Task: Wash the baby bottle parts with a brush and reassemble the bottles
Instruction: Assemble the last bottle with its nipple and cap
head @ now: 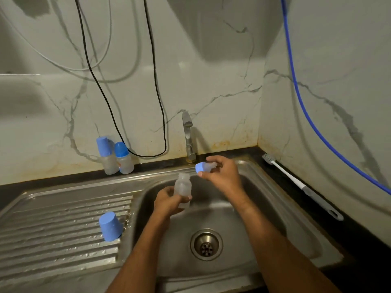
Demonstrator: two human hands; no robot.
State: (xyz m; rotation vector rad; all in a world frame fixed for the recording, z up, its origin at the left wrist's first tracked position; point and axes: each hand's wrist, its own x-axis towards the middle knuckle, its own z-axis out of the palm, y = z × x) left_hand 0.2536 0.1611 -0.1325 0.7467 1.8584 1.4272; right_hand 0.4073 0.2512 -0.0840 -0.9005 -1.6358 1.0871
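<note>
My left hand (167, 200) grips a clear, open baby bottle body (182, 187) upright over the steel sink basin (264, 225). Just above and to its right, my right hand (222, 174) pinches a blue collar with a clear teat (203, 166), lying sideways with the collar toward the bottle. A blue cap (110, 226) stands upside down on the wet drainboard (53, 233). Two capped bottles, a light blue one (106, 155) and a darker blue one (124, 158), stand against the wall at the back left. The bottle brush (300, 185) lies on the dark counter at the right.
A steel tap (189, 136) rises behind the sink, with no water running. The drain (206, 244) sits in the basin's middle. A black cable (118, 102) loops down the marble wall above the bottles, and a blue hose (306, 106) hangs along the right wall.
</note>
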